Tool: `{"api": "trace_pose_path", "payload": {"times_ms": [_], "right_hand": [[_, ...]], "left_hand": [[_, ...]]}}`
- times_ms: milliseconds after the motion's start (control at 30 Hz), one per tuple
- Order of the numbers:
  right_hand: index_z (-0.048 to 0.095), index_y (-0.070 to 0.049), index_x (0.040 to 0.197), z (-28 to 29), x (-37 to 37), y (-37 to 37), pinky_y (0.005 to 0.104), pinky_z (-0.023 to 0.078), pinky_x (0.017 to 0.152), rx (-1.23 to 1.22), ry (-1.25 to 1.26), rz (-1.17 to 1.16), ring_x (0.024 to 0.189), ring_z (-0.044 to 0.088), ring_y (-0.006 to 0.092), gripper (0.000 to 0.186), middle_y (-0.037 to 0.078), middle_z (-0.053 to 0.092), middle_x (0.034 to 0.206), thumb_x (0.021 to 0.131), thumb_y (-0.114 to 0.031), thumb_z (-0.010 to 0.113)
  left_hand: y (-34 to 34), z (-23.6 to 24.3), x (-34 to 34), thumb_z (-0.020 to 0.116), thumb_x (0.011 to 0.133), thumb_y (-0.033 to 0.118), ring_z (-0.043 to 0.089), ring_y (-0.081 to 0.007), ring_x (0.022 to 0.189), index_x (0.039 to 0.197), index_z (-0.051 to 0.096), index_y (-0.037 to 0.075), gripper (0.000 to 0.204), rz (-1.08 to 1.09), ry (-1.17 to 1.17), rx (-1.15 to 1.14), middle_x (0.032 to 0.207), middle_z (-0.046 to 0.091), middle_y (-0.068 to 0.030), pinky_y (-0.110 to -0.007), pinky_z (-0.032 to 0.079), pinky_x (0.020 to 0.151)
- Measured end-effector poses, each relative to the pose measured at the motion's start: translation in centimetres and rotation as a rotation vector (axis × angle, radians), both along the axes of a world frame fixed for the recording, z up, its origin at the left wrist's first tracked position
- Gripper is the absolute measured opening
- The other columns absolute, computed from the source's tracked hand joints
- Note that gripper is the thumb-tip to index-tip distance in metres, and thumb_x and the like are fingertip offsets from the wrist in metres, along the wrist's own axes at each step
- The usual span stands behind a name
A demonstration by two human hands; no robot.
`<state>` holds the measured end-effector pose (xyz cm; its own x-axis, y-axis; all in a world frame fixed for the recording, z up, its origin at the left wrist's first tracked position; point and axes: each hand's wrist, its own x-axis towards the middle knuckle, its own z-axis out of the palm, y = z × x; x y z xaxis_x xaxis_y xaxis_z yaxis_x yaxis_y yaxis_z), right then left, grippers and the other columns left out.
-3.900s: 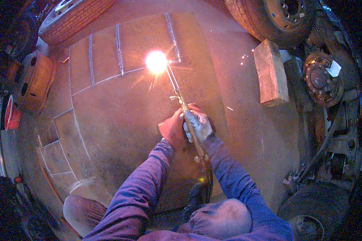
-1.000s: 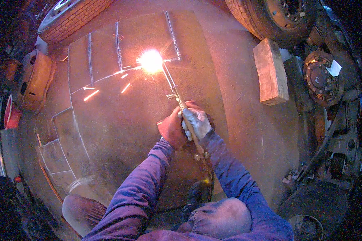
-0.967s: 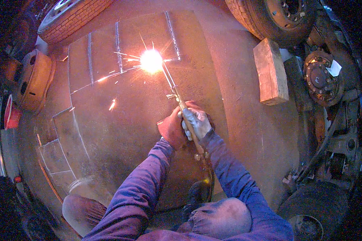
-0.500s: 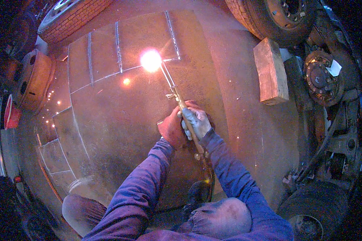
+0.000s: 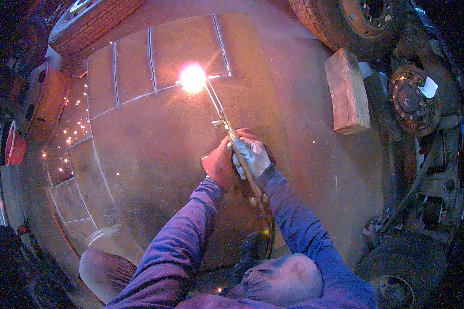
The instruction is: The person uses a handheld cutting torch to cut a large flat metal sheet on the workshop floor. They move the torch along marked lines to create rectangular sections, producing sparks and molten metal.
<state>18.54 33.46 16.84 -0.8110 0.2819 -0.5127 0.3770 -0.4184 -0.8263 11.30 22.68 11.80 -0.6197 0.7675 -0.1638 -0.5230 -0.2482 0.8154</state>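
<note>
My right hand grips the brass cutting torch, its hose running down toward my knees. My left hand, in a red glove, is closed around the torch beneath and beside my right hand, its fingers partly hidden. The long tubes of the torch reach up to a white-hot glare, which hides the tip and the cutting spot. This lies on a chalk-marked rusty steel plate, along a cross line joining several white-edged strips at the far side. Small glowing sparks are scattered over the plate's left part and beyond.
Tyres stand at the far left and far right. A wooden block and a bolted hub sit to the right, a large dark tyre lower right. On the left are a rusty rim and a red object.
The torch and glare have crept slightly left and away from me since the oldest frame. Sparks have spread toward the left edge of the plate. Both hands keep their hold.
</note>
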Motion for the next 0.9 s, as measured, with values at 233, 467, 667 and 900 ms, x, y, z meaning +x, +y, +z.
{"api": "trace_pose_path", "payload": {"times_ms": [233,467,667,900], "right_hand": [[0.068,-0.012,0.100,-0.19,-0.11,0.04,0.0279,0.041,0.039,0.029,0.035,0.007,0.045,0.052,0.0110,0.039,0.000,0.059,0.065,0.099,-0.051,0.066],[0.067,-0.014,0.100,0.40,-0.07,-0.05,0.0268,0.041,0.040,0.017,0.010,0.012,0.045,0.051,0.0097,0.037,-0.002,0.057,0.065,0.100,-0.051,0.065],[0.065,-0.015,0.101,0.38,-0.25,-0.08,0.0268,0.037,0.038,0.006,0.037,0.029,0.043,0.047,0.0094,0.037,-0.003,0.055,0.064,0.100,-0.052,0.064],[0.065,-0.014,0.101,0.45,-0.29,-0.07,0.0270,0.037,0.037,0.012,0.017,0.023,0.043,0.048,0.0096,0.040,-0.002,0.055,0.062,0.099,-0.054,0.065]], "left_hand": [[0.35,-0.78,-0.16,0.044,0.107,0.022,0.067,-0.0228,0.108,0.136,0.056,0.001,0.038,-0.015,-0.159,0.048,0.119,0.070,-0.0113,-0.035,0.052,0.099],[0.46,-0.81,-0.09,0.043,0.108,0.028,0.067,-0.0239,0.107,0.136,0.055,0.001,0.041,-0.046,-0.321,0.138,0.117,0.070,-0.0114,-0.036,0.054,0.096],[0.36,-0.28,0.06,0.042,0.108,0.028,0.067,-0.0241,0.108,0.137,0.055,0.001,0.041,0.003,-0.251,0.118,0.118,0.069,-0.0115,-0.036,0.053,0.097],[0.33,-0.14,0.21,0.041,0.108,0.029,0.066,-0.0244,0.110,0.137,0.054,0.002,0.042,0.011,-0.226,0.127,0.119,0.068,-0.0116,-0.036,0.053,0.097]]}}
